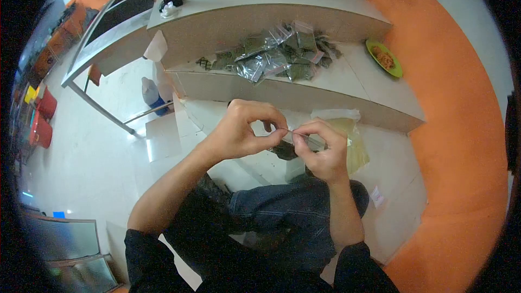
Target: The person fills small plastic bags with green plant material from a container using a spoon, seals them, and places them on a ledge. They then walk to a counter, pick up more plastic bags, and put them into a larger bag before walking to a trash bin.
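Note:
My left hand [244, 129] and my right hand [328, 154] meet in front of me, thumbs and fingertips pinched. Between them they hold the top edge of a small clear zip bag [285, 151], with something dark in its lower part. The fingers hide much of the bag, so whether its seal is closed cannot be seen. Beyond my hands, on the step, lies a heap of similar zip bags [263, 65] filled with flat, dark green pieces.
A green plate [399, 69] with orange-brown food rests on the step's right end. Below the step, a yellowish clear plastic bag [355, 149] lies beside my right hand. A metal rail [103, 109] stands at left, an orange wall [456, 130] at right.

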### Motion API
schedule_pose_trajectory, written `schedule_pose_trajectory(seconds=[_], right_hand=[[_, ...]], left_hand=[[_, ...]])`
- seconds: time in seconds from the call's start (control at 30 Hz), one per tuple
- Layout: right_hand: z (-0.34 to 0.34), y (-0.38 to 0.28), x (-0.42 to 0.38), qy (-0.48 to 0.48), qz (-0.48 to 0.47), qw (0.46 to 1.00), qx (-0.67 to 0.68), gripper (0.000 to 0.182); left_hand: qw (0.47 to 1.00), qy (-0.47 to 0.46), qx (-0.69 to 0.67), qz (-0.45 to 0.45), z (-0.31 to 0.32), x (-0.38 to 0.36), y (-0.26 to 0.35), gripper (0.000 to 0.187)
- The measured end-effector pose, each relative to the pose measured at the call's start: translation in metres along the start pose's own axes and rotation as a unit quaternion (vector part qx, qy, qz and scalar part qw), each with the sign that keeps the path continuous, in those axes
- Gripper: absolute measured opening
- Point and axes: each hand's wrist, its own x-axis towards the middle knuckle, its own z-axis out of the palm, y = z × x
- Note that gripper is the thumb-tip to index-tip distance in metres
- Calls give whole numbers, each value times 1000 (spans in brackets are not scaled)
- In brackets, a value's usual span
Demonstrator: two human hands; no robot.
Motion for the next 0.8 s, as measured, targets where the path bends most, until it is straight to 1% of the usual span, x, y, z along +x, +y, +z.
schedule_pose_trajectory(seconds=[0.07,0.17,0.27,0.3,0.4,0.5,0.6,0.7,0.8], right_hand=[[-6,0,0,2,18,1000,-4,7],[-8,4,-1,30,16,999,15,5],[-11,4,1,14,27,999,39,6],[-9,5,0,18,35,998,47,6],[-4,1,1,16,39,997,66,6],[3,-1,10,-10,21,998,51,8],[12,4,43,-94,54,993,39,11],[20,9,75,-170,93,979,61,14],[20,14,100,-196,89,975,51,12]], left_hand=[[1000,17,13,-4,-4,0,0,8],[999,24,6,-26,-17,-2,1,10],[994,16,-4,-110,-30,-7,6,9],[992,21,-29,-120,-31,-9,6,11],[990,28,-80,-112,-35,-16,4,12],[995,50,-44,-80,-44,-19,3,12],[991,53,-22,-125,-59,-27,-17,12],[985,91,-57,-136,-70,-33,-26,14],[977,144,-52,-150,-89,-41,-40,14]])
